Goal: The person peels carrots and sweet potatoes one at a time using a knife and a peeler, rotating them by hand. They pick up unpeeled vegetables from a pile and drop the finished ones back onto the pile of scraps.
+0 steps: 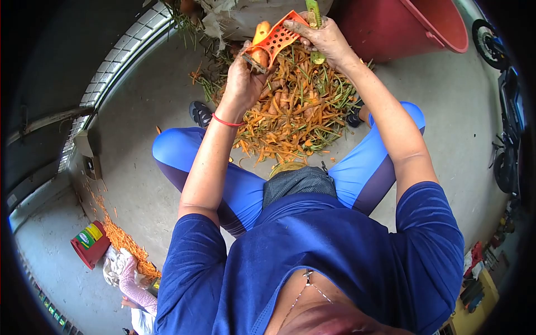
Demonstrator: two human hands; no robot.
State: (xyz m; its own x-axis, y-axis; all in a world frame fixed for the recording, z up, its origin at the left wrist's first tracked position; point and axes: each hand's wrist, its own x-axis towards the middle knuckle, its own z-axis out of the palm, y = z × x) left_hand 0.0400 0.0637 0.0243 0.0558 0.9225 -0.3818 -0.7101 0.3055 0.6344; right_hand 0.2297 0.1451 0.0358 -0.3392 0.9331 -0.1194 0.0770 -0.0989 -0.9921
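While the left hand [241,81] closes round a carrot [261,32], the right pinches an orange peeler [273,40] against it, above heaped peelings [301,125]; peeling seems under way, and another stroke calls for a steady carrot and clear fingertips.

At the top centre of the frame, the left hand [244,78] holds a carrot [260,34] against the orange peeler [279,37] that the right hand [326,40] grips, along with a green-handled tool [314,14]. Below them, carrot peelings [296,120] cover the floor [151,92]; a red tub [393,28] stands upper right.
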